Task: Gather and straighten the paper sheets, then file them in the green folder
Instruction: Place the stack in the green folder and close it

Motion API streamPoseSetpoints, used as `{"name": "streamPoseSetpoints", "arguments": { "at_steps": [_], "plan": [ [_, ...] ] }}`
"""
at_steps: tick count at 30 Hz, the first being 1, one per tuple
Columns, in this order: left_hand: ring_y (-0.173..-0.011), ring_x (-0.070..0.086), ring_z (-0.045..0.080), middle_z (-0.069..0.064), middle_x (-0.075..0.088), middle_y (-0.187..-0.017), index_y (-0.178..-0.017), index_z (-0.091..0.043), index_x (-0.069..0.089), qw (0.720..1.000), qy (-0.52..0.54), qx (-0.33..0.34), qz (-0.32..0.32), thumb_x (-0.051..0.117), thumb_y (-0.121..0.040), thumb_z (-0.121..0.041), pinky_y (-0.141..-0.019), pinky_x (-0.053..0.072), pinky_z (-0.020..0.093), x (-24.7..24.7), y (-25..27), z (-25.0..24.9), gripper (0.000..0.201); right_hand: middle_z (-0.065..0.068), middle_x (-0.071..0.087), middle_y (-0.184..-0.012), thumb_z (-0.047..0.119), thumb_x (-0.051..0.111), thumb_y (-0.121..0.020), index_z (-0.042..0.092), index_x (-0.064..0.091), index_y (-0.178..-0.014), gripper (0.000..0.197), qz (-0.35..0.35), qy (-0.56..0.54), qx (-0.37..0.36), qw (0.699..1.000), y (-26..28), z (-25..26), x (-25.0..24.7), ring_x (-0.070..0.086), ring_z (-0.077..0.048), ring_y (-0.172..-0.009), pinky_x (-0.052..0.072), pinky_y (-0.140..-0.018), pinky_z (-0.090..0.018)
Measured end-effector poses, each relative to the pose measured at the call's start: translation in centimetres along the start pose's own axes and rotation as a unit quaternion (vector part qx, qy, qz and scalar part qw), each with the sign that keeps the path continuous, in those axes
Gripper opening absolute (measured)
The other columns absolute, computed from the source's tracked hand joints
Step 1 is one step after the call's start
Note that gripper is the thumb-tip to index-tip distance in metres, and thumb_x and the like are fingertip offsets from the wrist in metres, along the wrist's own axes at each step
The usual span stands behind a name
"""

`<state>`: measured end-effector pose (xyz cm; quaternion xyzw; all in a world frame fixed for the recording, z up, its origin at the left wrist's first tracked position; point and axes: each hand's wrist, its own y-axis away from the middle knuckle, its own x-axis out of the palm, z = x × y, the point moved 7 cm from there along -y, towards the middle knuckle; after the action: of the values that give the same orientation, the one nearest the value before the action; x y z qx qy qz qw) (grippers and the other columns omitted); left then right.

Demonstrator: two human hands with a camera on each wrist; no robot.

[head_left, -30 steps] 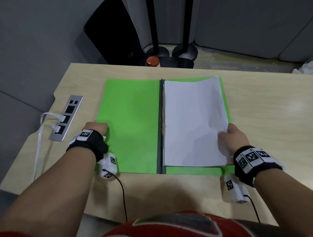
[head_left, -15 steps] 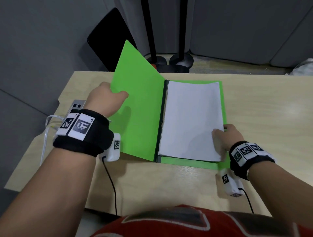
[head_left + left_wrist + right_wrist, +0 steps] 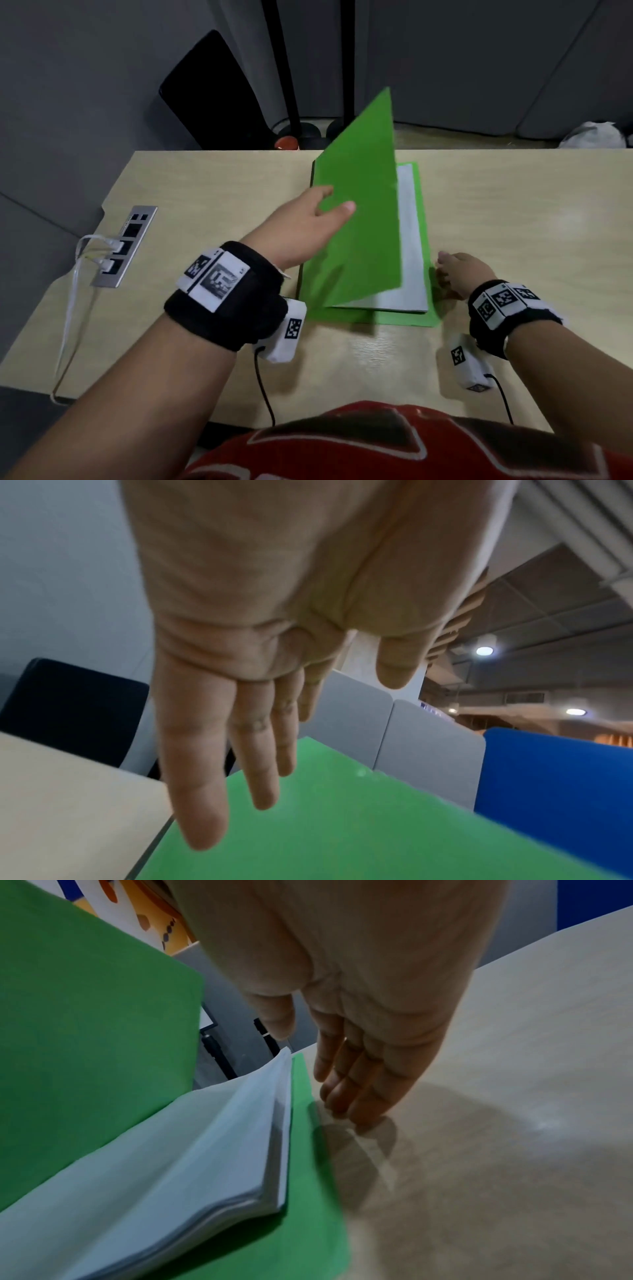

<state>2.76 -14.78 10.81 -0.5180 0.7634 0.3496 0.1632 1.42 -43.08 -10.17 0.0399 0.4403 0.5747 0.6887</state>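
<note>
The green folder (image 3: 363, 222) lies on the table with its front cover raised and tilted over to the right. A stack of white paper sheets (image 3: 409, 240) sits on its back half, mostly hidden by the cover. My left hand (image 3: 318, 214) presses on the cover's outer face with its thumb on top. In the left wrist view the fingers (image 3: 205, 750) are straight over the green cover (image 3: 342, 831). My right hand (image 3: 455, 274) is just right of the folder and holds nothing. Its straight fingertips (image 3: 359, 1110) touch the table beside the paper stack (image 3: 171, 1164).
A metal socket strip (image 3: 126, 245) with white cables plugged in sits at the table's left edge. The light wooden table (image 3: 531, 222) runs bare to the right. Behind the far edge stand a black chair (image 3: 212, 96) and a small red object (image 3: 286, 142).
My left hand has lifted the cover from flat on the left and swung it past upright over the papers. My right hand has come off the sheets onto the table.
</note>
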Motion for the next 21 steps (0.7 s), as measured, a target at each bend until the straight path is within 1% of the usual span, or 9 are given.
{"name": "streamPoseSetpoints", "arguments": {
  "at_steps": [1, 3, 5, 7, 10, 12, 16, 19, 21],
  "plan": [
    [-0.123, 0.054, 0.022, 0.007, 0.049, -0.143, -0.149, -0.028, 0.028, 1.0, -0.017, -0.004, 0.011, 0.043, -0.093, -0.056, -0.102, 0.047, 0.044, 0.7, -0.4, 0.3, 0.065, -0.024, 0.065, -0.113, 0.061, 0.032, -0.071, 0.008, 0.063, -0.099, 0.067, -0.002, -0.007, 0.002, 1.0, -0.5, -0.6, -0.2, 0.061, -0.041, -0.105, 0.048, -0.094, -0.054],
    [-0.124, 0.053, 0.022, 0.008, 0.047, -0.145, -0.149, -0.023, 0.03, 0.998, -0.048, -0.024, 0.025, 0.043, -0.095, -0.052, -0.102, 0.046, 0.039, 2.1, -1.2, 1.4, 0.063, -0.021, 0.064, -0.115, 0.066, 0.026, -0.067, 0.009, 0.062, -0.109, 0.08, -0.007, -0.013, -0.002, 1.0, -0.3, -0.7, -0.8, 0.058, -0.04, -0.108, 0.045, -0.097, -0.054],
    [-0.129, 0.05, 0.023, 0.009, 0.045, -0.148, -0.148, -0.02, 0.032, 0.995, -0.073, -0.05, 0.037, 0.045, -0.095, -0.05, -0.105, 0.042, 0.037, 3.2, -2.1, 3.1, 0.062, -0.018, 0.066, -0.111, 0.072, 0.024, -0.06, 0.013, 0.063, -0.105, 0.084, -0.014, -0.033, 0.004, 0.999, -0.5, -1.3, -1.1, 0.06, -0.038, -0.106, 0.046, -0.096, -0.054],
    [-0.133, 0.046, 0.024, 0.01, 0.042, -0.15, -0.147, -0.018, 0.033, 0.991, -0.094, -0.081, 0.046, 0.046, -0.095, -0.049, -0.109, 0.038, 0.036, 4.2, -3.2, 5.3, 0.062, -0.016, 0.066, -0.111, 0.074, 0.026, -0.06, 0.015, 0.062, -0.107, 0.083, -0.015, -0.05, -0.006, 0.999, 0.6, -0.6, -1.4, 0.06, -0.037, -0.106, 0.047, -0.096, -0.053],
    [-0.131, 0.046, 0.03, 0.014, 0.039, -0.151, -0.147, -0.017, 0.031, 0.983, -0.107, -0.144, 0.032, 0.049, -0.093, -0.047, -0.106, 0.038, 0.036, 5.3, -4.2, 9.3, 0.065, -0.013, 0.061, -0.128, 0.058, 0.038, -0.087, 0.014, 0.053, -0.127, 0.062, -0.013, -0.027, -0.039, 0.999, 4.9, 2.8, -1.6, 0.057, -0.031, -0.115, 0.044, -0.102, -0.047],
    [-0.13, 0.046, 0.033, 0.016, 0.039, -0.15, -0.148, -0.014, 0.027, 0.979, -0.09, -0.181, 0.012, 0.051, -0.092, -0.044, -0.106, 0.04, 0.039, 5.7, -4.5, 11.3, 0.068, -0.01, 0.051, -0.14, 0.042, 0.044, -0.095, 0.013, 0.039, -0.14, 0.054, -0.003, 0.011, -0.069, 0.998, 6.0, 3.7, -0.8, 0.051, -0.029, -0.125, 0.039, -0.105, -0.041],
    [-0.129, 0.046, 0.032, 0.014, 0.042, -0.148, -0.147, -0.008, 0.028, 0.977, -0.016, -0.211, -0.023, 0.053, -0.093, -0.035, -0.104, 0.041, 0.038, 6.3, -4.8, 13.1, 0.065, -0.012, 0.039, -0.15, 0.038, 0.054, -0.091, 0.011, 0.024, -0.148, 0.069, 0.037, 0.092, -0.115, 0.988, 6.3, 4.5, 1.5, 0.044, -0.03, -0.132, 0.037, -0.106, -0.042],
    [-0.125, 0.05, 0.03, 0.013, 0.049, -0.142, -0.142, -0.007, 0.038, 0.978, -0.008, -0.208, -0.026, 0.053, -0.093, -0.034, -0.102, 0.042, 0.036, 6.2, -5.2, 13.6, 0.058, -0.013, 0.033, -0.152, 0.036, 0.059, -0.088, 0.01, 0.019, -0.149, 0.077, 0.043, 0.117, -0.108, 0.986, 6.4, 4.7, 2.5, 0.039, -0.031, -0.135, 0.035, -0.108, -0.042],
    [-0.125, 0.05, 0.031, 0.013, 0.049, -0.143, -0.143, -0.006, 0.038, 0.978, -0.013, -0.205, -0.025, 0.053, -0.093, -0.035, -0.103, 0.042, 0.038, 5.9, -5.5, 14.0, 0.06, -0.013, 0.034, -0.152, 0.034, 0.061, -0.087, 0.009, 0.018, -0.149, 0.079, 0.043, 0.119, -0.107, 0.986, 6.4, 4.9, 2.9, 0.04, -0.03, -0.135, 0.035, -0.108, -0.042]
  ]
}}
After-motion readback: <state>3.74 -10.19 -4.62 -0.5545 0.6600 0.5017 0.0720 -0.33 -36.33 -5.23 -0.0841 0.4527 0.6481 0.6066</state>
